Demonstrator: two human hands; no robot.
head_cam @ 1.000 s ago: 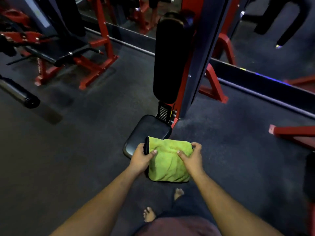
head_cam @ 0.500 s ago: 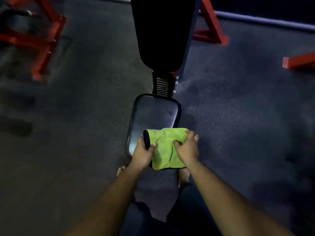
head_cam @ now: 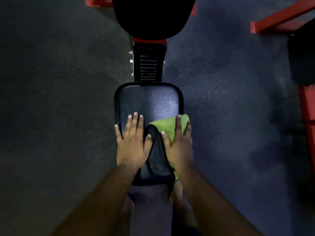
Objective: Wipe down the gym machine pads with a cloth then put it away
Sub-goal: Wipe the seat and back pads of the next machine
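While both hands gripped the folded cloth [head_cam: 167, 126] by its side edges a second ago, holding it at the near end of the seat pad [head_cam: 150, 101], the head view now shows it laid down and partly opened on the pad's right near corner. Its green face peeks out under the right hand [head_cam: 179, 147], and a dark flap of it lies between the two hands. The left hand [head_cam: 133, 145] has let go: its fingers [head_cam: 135, 120] are spread wide and flat on the bare vinyl, the thumb just touching the dark flap. The right hand presses down on the cloth with fingers extended, palm on top, not pinching it. The camera has also tipped down, so the pad is seen almost from straight above, with the lower edge of the back pad [head_cam: 150, 17] at the top of frame and the ribbed adjuster post [head_cam: 148, 65] between the two pads.

I judge that carrying and positioning are over and wiping of the seat is about to start or has just started; the sheen on the far half gives no sure sign of being wiped. The back pad looks untouched, and putting the cloth away is far off. Red frame bars [head_cam: 281, 17] and the dark rubber floor [head_cam: 59, 99] surround the machine.
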